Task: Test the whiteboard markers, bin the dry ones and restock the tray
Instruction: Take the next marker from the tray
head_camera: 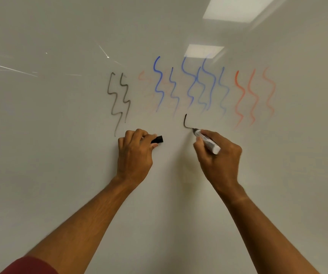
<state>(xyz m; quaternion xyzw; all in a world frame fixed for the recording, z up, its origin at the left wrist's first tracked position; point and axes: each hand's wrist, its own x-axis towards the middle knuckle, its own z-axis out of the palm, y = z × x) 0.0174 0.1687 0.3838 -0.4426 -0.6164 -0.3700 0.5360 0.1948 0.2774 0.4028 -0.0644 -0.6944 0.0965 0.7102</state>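
My right hand (218,155) grips a white-barrelled marker (206,141), its long axis slanting from lower right to upper left, tip touching the whiteboard (60,135) at the end of a short dark stroke (185,122). My left hand (134,153) curls around the black cap (157,139), which juts out to the right. Above run 2 grey squiggles (119,99), several blue ones (190,84) and 3 red ones (254,95).

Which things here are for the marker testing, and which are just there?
For the job:
- marker in right hand, drawing a dark line
- black cap in left hand
- whiteboard

Just there:
- old squiggles
- ceiling light reflections
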